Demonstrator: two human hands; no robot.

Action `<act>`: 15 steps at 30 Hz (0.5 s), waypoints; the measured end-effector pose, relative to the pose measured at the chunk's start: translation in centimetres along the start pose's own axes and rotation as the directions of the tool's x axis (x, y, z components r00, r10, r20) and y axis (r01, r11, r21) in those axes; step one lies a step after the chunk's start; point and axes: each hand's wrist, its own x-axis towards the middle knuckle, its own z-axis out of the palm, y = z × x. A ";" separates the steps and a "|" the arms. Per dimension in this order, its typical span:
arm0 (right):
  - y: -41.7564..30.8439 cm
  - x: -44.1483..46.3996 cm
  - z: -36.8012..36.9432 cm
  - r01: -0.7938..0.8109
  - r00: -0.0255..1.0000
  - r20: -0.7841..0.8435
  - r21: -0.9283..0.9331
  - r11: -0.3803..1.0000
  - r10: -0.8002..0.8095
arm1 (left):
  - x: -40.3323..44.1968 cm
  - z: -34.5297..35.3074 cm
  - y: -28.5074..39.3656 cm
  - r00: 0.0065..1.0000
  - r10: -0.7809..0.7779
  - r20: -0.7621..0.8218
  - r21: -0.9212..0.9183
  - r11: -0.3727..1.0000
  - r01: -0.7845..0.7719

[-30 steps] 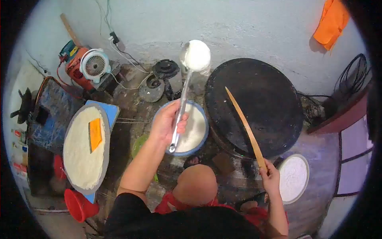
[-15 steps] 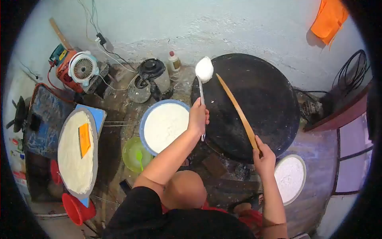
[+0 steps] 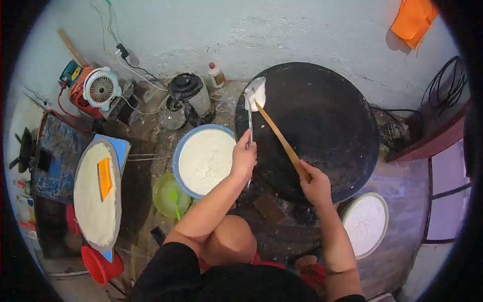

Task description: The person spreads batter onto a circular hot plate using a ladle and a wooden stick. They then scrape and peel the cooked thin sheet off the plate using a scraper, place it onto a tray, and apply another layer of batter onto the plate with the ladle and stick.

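Note:
My left hand (image 3: 243,157) is closed round the handle of a metal ladle (image 3: 250,118), whose bowl is tipped at the left edge of a round black griddle (image 3: 322,131). White batter (image 3: 259,93) lies at the ladle's bowl, on the griddle's rim area. In my right hand (image 3: 315,183) is a long, thin wooden spreader (image 3: 283,141), its tip touching the batter. A blue-rimmed basin (image 3: 206,161) of white batter stands just left of my left hand.
At the left, an oval board (image 3: 95,221) bears a pale sheet and an orange scraper (image 3: 104,178). A green bowl (image 3: 163,196), a red bucket (image 3: 103,264), a lidded jug (image 3: 193,98) and a fan (image 3: 101,88) stand nearby. A tub of white powder (image 3: 366,226) is at the right.
My left hand has brought the full ladle from above the basin to the griddle and tipped it. My right hand has shifted left, bringing the spreader's tip to the batter.

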 end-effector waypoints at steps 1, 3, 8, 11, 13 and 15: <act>0.1 0.1 -0.2 0.075 0.996 -0.050 0.006 0.997 -0.074 | 1.3 0.1 -0.6 0.999 -0.037 0.003 0.008 0.999 0.037; 0.0 0.0 -0.9 0.151 0.984 -0.101 0.005 0.989 -0.149 | 3.1 0.4 -0.1 0.997 -0.071 0.008 0.013 0.997 0.071; -1.2 -2.1 -4.2 0.149 0.969 -0.143 -0.319 0.936 -0.203 | 6.9 0.9 4.6 0.985 -0.162 0.054 -0.101 0.981 0.167; 1.0 -2.5 -3.4 0.282 0.941 -0.037 -0.462 0.841 -0.336 | 6.9 0.5 7.6 0.951 -0.195 0.242 -0.335 0.903 0.270; 2.1 -1.9 -2.4 0.400 0.902 0.132 -0.615 0.679 -0.411 | 7.2 0.0 8.8 0.889 -0.203 0.411 -0.506 0.760 0.408; 2.8 -0.5 -1.4 0.454 0.867 0.162 -0.645 0.614 -0.471 | 7.5 -0.9 9.5 0.800 -0.179 0.573 -0.609 0.559 0.562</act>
